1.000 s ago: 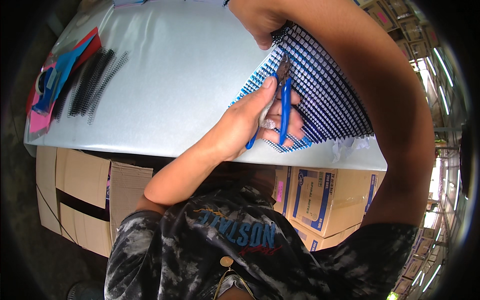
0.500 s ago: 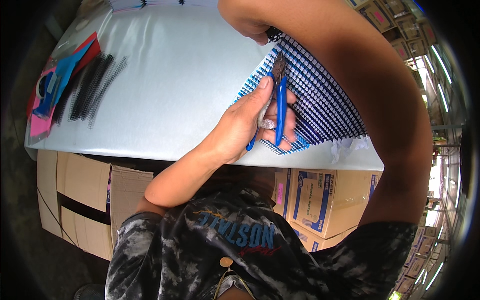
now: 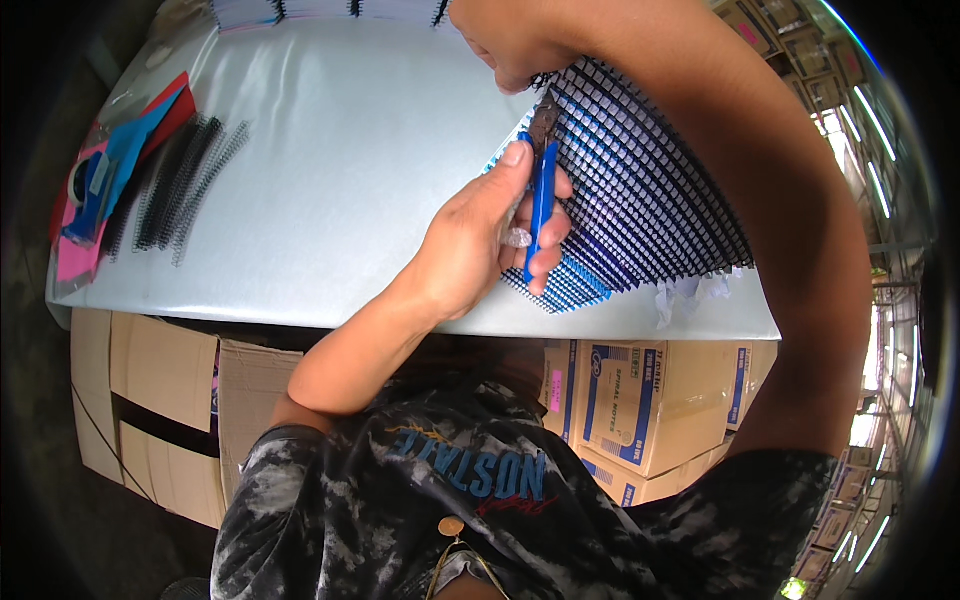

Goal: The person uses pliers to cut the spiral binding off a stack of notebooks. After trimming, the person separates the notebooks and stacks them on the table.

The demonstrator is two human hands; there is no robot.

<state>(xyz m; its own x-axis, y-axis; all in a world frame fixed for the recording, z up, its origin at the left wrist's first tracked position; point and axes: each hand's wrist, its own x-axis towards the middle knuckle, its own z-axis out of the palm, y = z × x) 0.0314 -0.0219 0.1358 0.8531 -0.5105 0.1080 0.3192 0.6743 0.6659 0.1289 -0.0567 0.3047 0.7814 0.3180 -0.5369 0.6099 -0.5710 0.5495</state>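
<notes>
Blue-handled cutters (image 3: 542, 200) are gripped in the left hand (image 3: 478, 225) at centre, over black coils (image 3: 645, 165); right arm (image 3: 770, 140) arches, right hand (image 3: 515, 42) at top, its hold unclear. Pale table (image 3: 330, 200), cartons (image 3: 660, 410) below.

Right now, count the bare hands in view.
2: the left hand, holding blue-handled cutters; the right hand, fingers partly hidden, by the far end of the spiral-bound stack. No other hand shows.

Stacked cartons (image 3: 640, 400) and loose black coils (image 3: 185, 190) suggest a workshop.
</notes>
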